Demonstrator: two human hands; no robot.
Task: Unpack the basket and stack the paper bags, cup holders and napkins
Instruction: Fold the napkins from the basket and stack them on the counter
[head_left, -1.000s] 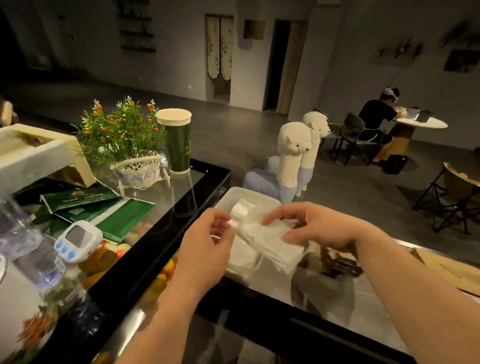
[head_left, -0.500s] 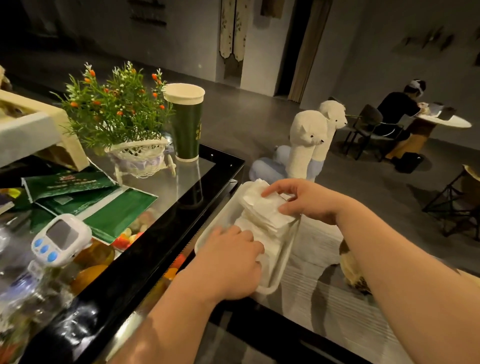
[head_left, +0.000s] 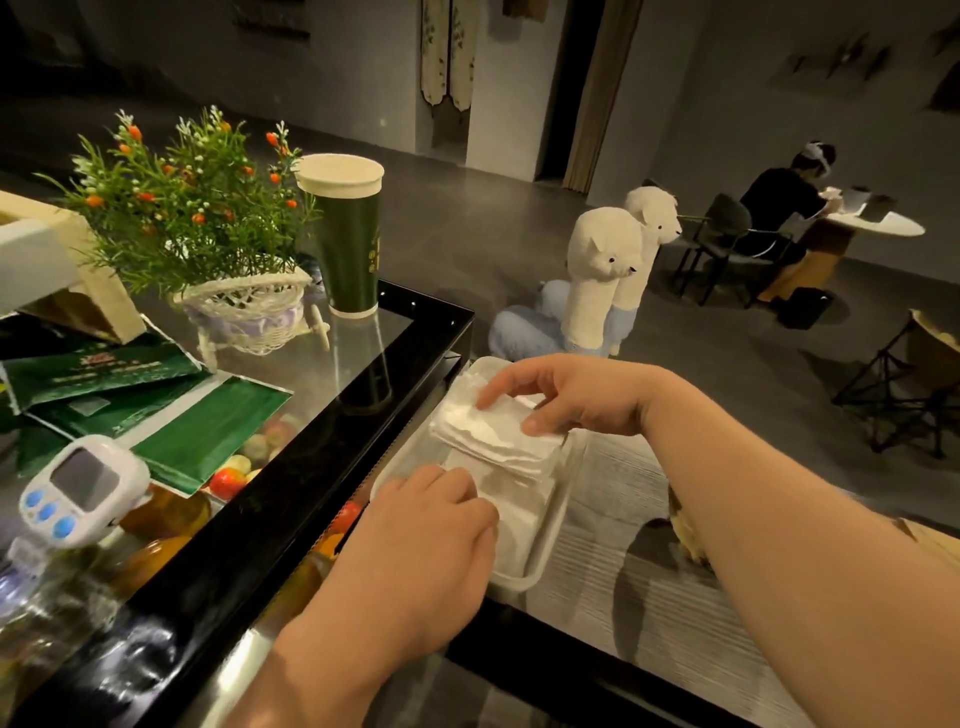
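A white plastic tray (head_left: 545, 551) sits on the lower counter beside the black-framed glass case. A stack of white napkins (head_left: 493, 436) lies in its far half, with more napkins (head_left: 511, 512) under it in the near half. My right hand (head_left: 566, 397) rests on the upper stack, thumb at its right edge and forefinger stretched over the top. My left hand (head_left: 421, 540) lies on the near napkins at the tray's left side, fingers bent down onto them.
On the glass case stand a green paper cup (head_left: 345, 234), a plant in a white wicker basket (head_left: 234, 306), green paper bags (head_left: 156, 415) and a white timer (head_left: 78, 491). Two plush alpacas (head_left: 608, 270) stand on the floor beyond. A person sits at a far table (head_left: 872, 226).
A second ago both hands held the napkin bundle above the tray. It now lies in the tray, with my right hand on top and my left hand lowered onto the near napkins.
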